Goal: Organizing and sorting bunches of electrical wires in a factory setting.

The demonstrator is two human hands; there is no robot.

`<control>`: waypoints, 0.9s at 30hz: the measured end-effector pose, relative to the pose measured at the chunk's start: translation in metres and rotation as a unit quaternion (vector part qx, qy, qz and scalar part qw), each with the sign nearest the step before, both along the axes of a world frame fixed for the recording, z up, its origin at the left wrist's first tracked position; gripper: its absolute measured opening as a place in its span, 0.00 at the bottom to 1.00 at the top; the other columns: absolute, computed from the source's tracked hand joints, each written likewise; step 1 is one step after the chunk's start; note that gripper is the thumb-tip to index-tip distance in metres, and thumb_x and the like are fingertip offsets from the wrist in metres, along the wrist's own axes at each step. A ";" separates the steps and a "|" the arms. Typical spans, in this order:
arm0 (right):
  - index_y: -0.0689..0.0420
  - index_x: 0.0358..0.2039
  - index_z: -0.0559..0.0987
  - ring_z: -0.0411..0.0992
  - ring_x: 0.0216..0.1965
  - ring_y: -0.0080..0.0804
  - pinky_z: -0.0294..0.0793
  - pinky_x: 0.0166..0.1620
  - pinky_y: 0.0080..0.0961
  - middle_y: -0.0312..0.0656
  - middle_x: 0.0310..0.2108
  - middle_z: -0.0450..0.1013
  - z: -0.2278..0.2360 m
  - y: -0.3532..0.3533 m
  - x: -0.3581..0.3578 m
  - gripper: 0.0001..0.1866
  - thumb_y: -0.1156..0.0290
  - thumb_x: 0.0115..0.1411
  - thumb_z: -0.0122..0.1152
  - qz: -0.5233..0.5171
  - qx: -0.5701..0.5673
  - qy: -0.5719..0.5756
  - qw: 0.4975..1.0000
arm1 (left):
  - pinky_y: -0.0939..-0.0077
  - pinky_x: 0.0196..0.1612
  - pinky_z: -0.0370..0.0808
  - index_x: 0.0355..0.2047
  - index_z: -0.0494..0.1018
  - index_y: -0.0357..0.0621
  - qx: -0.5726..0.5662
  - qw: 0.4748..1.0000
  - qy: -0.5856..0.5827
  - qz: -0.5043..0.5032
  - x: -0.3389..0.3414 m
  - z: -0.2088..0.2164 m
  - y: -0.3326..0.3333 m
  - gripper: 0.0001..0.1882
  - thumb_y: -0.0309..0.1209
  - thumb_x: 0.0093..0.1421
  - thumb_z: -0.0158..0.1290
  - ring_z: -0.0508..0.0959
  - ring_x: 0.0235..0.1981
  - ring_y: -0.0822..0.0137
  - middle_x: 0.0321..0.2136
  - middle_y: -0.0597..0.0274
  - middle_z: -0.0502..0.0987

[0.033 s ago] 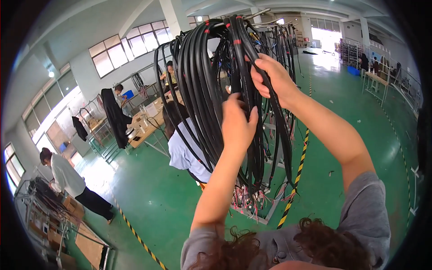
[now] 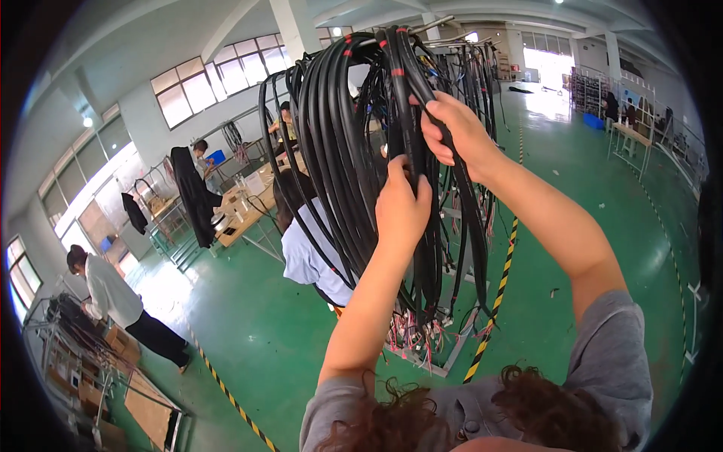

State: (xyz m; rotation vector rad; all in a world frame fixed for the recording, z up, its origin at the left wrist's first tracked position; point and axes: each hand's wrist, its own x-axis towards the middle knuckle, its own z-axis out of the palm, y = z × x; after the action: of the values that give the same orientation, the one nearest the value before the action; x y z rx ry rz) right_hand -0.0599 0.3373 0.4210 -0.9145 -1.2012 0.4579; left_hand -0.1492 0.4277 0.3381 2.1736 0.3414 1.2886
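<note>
A thick bundle of black cables [image 2: 324,143] hangs over metal rods [image 2: 435,25] in front of me, with red bands near the top. My right hand [image 2: 459,135] is closed round a few cables at the bundle's right side. Lower and to the left, my left hand [image 2: 401,207] has its fingers wrapped round a black cable [image 2: 410,139] in the same bundle. Its fingertips are partly hidden among the cables. Loose coloured wire ends with small connectors [image 2: 422,331] hang at the bottom.
A person in a light blue top [image 2: 309,241] sits just behind the bundle. A person in a white top [image 2: 113,294] stands at the left by a cable rack [image 2: 68,324]. Worktables [image 2: 248,215] stand behind. Yellow-black floor tape [image 2: 489,331] runs past the metal stand [image 2: 452,358].
My left hand has moved up slightly, and its fingers have closed more round the cable. The right hand keeps its hold in nearly the same place.
</note>
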 end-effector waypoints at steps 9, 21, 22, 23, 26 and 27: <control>0.59 0.48 0.63 0.54 0.10 0.14 0.53 0.12 0.13 0.32 0.18 0.59 0.006 -0.015 0.009 0.17 0.65 0.60 0.44 -0.099 -0.041 -0.113 0.988 | 0.66 0.23 0.72 0.30 0.66 0.37 0.191 0.905 -0.014 0.379 0.014 0.027 0.036 0.15 0.38 0.53 0.51 0.75 0.21 0.53 0.23 0.54 0.70; 0.61 0.36 0.73 0.53 0.58 0.39 0.49 0.60 0.36 0.41 0.48 0.64 -0.080 -0.007 0.022 0.15 0.75 0.43 0.51 -0.323 0.116 -0.823 0.453 | 0.76 0.39 0.70 0.32 0.68 0.39 -0.470 0.826 0.128 -0.284 -0.118 -0.236 -0.028 0.07 0.31 0.59 0.48 0.75 0.32 0.70 0.23 0.64 0.73; 0.60 0.33 0.74 0.53 0.58 0.38 0.47 0.61 0.36 0.42 0.47 0.65 -0.110 -0.006 0.028 0.14 0.75 0.43 0.51 -0.274 0.080 -0.851 0.441 | 0.75 0.43 0.69 0.32 0.68 0.39 -0.455 0.833 0.136 -0.282 -0.130 -0.259 -0.038 0.08 0.31 0.59 0.48 0.75 0.36 0.70 0.26 0.63 0.74; 0.60 0.33 0.74 0.53 0.58 0.38 0.47 0.61 0.36 0.42 0.47 0.65 -0.141 -0.002 0.032 0.14 0.75 0.43 0.51 -0.257 0.070 -0.846 0.462 | 0.75 0.46 0.67 0.32 0.70 0.39 -0.501 0.807 0.145 -0.277 -0.146 -0.286 -0.044 0.08 0.31 0.58 0.49 0.73 0.38 0.71 0.31 0.65 0.75; 0.60 0.30 0.76 0.54 0.57 0.39 0.43 0.63 0.35 0.44 0.46 0.66 -0.230 -0.010 0.034 0.12 0.72 0.44 0.52 -0.195 -0.075 -0.869 0.448 | 0.76 0.45 0.67 0.34 0.71 0.39 -0.504 0.830 0.188 -0.149 -0.171 -0.319 -0.070 0.09 0.32 0.57 0.50 0.72 0.36 0.72 0.33 0.68 0.75; 0.60 0.29 0.76 0.55 0.56 0.40 0.42 0.63 0.35 0.44 0.46 0.66 -0.249 -0.014 0.031 0.11 0.71 0.44 0.52 -0.170 -0.136 -0.868 0.447 | 0.78 0.42 0.67 0.39 0.71 0.40 -0.506 0.830 0.195 -0.131 -0.181 -0.324 -0.077 0.12 0.32 0.57 0.50 0.71 0.36 0.74 0.34 0.68 0.75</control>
State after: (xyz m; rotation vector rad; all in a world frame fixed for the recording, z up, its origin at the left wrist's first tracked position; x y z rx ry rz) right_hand -0.0294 0.3232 0.1717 -1.9510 -2.6790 -1.1034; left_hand -0.3302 0.3506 0.0144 1.4305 0.6723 0.3114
